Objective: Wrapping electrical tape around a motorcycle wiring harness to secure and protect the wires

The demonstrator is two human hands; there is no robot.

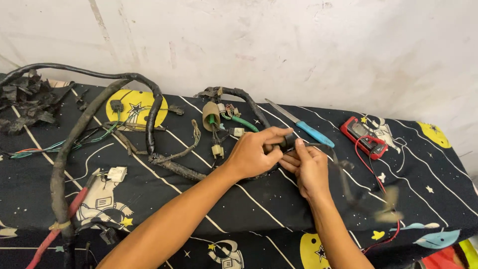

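Head cam view, looking down on a table w/ a dark space-print cloth [259,199] (astronauts, yellow planets, white lines). Both hands meet near the middle. Left hand [254,153] is curled shut around a small black cylindrical connector piece [288,141], thumb and fingers pinching it from the top. Right hand [307,167] sits just below and touching, fingers closed on the same black piece from the underside, index finger up against it. So the connector is held between both hands, a bit above the cloth, roughly center of the table.

A thin black taped wire [343,174] runs off from the right hand toward the right and ends in a blurry tan plug [389,208], too smeared to tell more.

Rest of the stuff: big black tape-wrapped wiring harness [149,107] loops over the left half of the table, w/ green and coloured loose wires [55,147] and a white plastic plug [117,174]. Just behind the hands there's a tan rubber boot with a green wire [211,115]. Blue-handled knife [303,128] lies behind the hands to the right, and a red multimeter [363,137] w/ red and black leads sits further right. Pile of torn black tape scraps [25,99] far left by the whitish wall [279,45].
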